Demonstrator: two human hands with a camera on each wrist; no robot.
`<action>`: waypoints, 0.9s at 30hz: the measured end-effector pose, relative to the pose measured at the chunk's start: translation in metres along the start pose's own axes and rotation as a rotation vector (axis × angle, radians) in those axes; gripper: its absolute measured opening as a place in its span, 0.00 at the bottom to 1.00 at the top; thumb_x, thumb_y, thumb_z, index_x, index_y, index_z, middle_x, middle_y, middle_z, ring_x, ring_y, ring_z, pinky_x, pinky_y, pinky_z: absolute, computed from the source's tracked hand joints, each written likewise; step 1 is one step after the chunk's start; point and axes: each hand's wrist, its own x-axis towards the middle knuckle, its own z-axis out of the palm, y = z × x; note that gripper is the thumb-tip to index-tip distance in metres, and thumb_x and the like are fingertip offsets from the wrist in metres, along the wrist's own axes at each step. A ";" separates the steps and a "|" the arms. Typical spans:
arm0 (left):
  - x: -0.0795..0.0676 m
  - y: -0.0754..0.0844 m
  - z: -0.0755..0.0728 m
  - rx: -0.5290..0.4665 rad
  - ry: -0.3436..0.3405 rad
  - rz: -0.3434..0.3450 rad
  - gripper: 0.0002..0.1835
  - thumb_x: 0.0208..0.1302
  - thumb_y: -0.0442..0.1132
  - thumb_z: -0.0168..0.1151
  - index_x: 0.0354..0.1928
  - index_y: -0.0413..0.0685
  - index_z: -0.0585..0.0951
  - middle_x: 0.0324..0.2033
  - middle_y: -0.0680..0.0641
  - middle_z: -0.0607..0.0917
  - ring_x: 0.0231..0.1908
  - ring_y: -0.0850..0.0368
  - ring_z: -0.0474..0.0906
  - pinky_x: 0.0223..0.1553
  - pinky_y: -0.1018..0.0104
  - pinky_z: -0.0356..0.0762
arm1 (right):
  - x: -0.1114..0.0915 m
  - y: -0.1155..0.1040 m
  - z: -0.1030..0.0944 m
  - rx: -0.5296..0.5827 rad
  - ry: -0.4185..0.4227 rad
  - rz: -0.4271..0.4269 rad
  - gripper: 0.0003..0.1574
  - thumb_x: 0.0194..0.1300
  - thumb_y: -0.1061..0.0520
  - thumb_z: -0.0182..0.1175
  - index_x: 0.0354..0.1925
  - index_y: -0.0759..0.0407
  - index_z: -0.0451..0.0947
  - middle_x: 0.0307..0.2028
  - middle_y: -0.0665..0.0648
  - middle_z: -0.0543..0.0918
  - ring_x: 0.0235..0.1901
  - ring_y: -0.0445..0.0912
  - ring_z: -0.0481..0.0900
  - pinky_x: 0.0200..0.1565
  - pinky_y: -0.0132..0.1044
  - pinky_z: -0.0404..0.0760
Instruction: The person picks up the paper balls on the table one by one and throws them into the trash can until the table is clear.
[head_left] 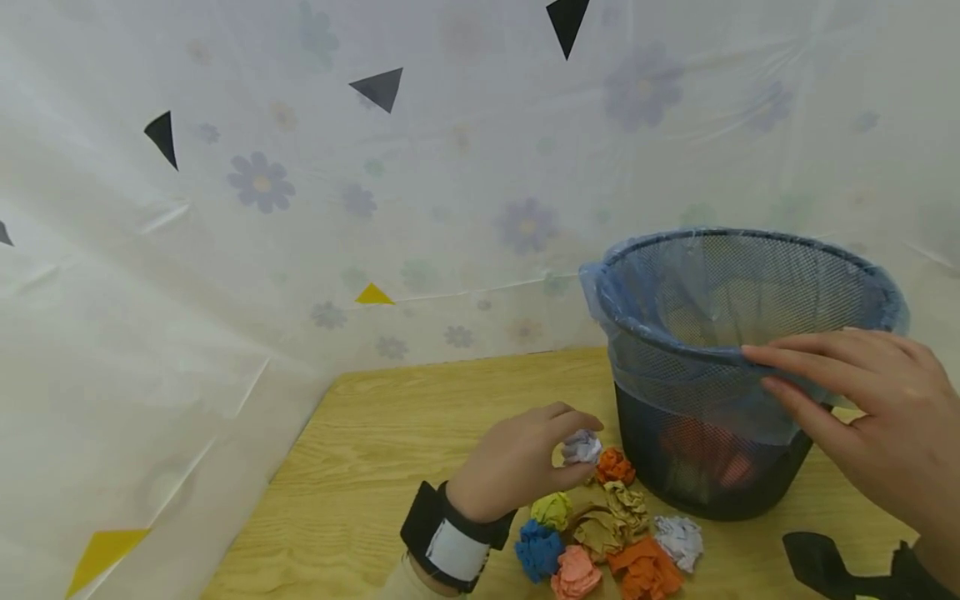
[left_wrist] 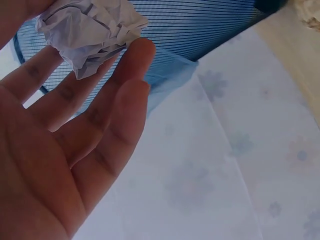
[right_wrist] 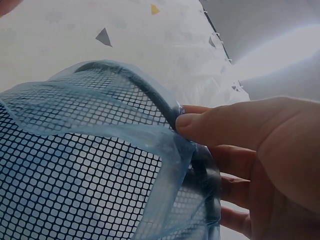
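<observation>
My left hand (head_left: 517,460) pinches a crumpled white paper ball (head_left: 582,447) between thumb and fingers, left of the wastebasket. In the left wrist view, the same paper ball (left_wrist: 90,32) sits against the fingertips. My right hand (head_left: 888,400) grips the near right rim of the black mesh wastebasket (head_left: 675,467), thumb on one side and fingers on the other, as the right wrist view shows. A blue translucent bag (head_left: 660,383) lines the wastebasket and folds over its rim. Some reddish contents show dimly through the lower mesh.
On the wooden table (head_left: 360,475), several crumpled paper balls lie bunched before the wastebasket: blue (head_left: 538,550), yellow (head_left: 552,510), pink (head_left: 576,573), tan (head_left: 600,533), orange (head_left: 647,570) and white (head_left: 678,542). A flowered white sheet (head_left: 450,208) hangs behind and to the left.
</observation>
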 end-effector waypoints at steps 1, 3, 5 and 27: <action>0.002 0.001 -0.001 0.001 0.011 0.003 0.21 0.58 0.52 0.64 0.53 0.57 0.76 0.42 0.58 0.79 0.34 0.71 0.74 0.30 0.82 0.68 | 0.000 0.000 0.000 0.001 0.000 0.002 0.45 0.67 0.29 0.36 0.39 0.63 0.83 0.33 0.62 0.82 0.34 0.57 0.72 0.41 0.55 0.64; 0.006 0.004 -0.002 0.008 0.040 0.018 0.21 0.58 0.51 0.64 0.52 0.57 0.76 0.41 0.59 0.79 0.32 0.72 0.73 0.28 0.83 0.67 | 0.000 0.000 0.000 0.001 0.000 0.005 0.45 0.67 0.29 0.36 0.39 0.63 0.83 0.33 0.62 0.82 0.35 0.57 0.72 0.42 0.55 0.63; 0.009 0.007 -0.004 0.012 0.064 0.030 0.20 0.58 0.51 0.65 0.52 0.57 0.77 0.40 0.60 0.79 0.31 0.73 0.72 0.28 0.83 0.66 | 0.000 -0.001 0.000 0.002 0.002 0.005 0.45 0.67 0.29 0.36 0.39 0.63 0.83 0.33 0.62 0.82 0.35 0.57 0.72 0.42 0.55 0.63; 0.029 0.020 -0.030 -0.069 0.212 0.086 0.19 0.58 0.49 0.65 0.50 0.52 0.77 0.38 0.56 0.80 0.32 0.68 0.72 0.30 0.80 0.66 | 0.000 0.000 -0.001 -0.001 0.012 -0.008 0.43 0.68 0.31 0.38 0.39 0.63 0.83 0.33 0.62 0.82 0.34 0.57 0.73 0.41 0.54 0.64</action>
